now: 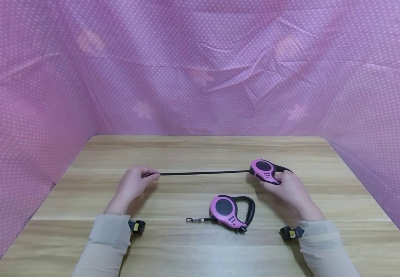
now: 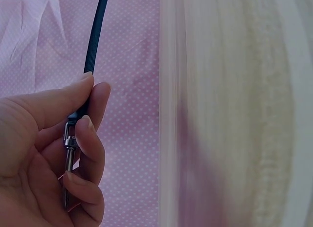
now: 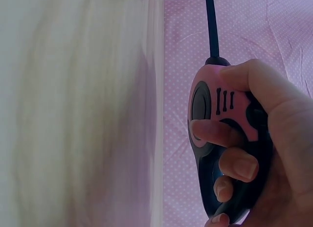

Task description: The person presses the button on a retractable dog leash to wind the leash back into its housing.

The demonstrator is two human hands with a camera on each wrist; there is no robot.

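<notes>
My right hand [image 1: 291,188] grips a pink and black retractable dog leash [image 1: 263,166] by its handle, fingers curled through the loop in the right wrist view. From its nozzle a black strap [image 1: 203,173] runs taut leftward to my left hand [image 1: 134,186]. There the thumb and index finger pinch the strap's end, and the metal clip [image 2: 70,144] lies along the curled fingers in the left wrist view. Between the hands and nearer to me, a second pink and black retractable leash [image 1: 222,211] lies on the table, its strap drawn in and its clip [image 1: 195,220] pointing left.
The wood-grain table [image 1: 172,250] has rounded far corners. Pink dotted cloth [image 1: 200,77] hangs behind it and along both sides. A black wrist camera [image 1: 137,227] sits at the left cuff and another camera [image 1: 291,232] at the right cuff.
</notes>
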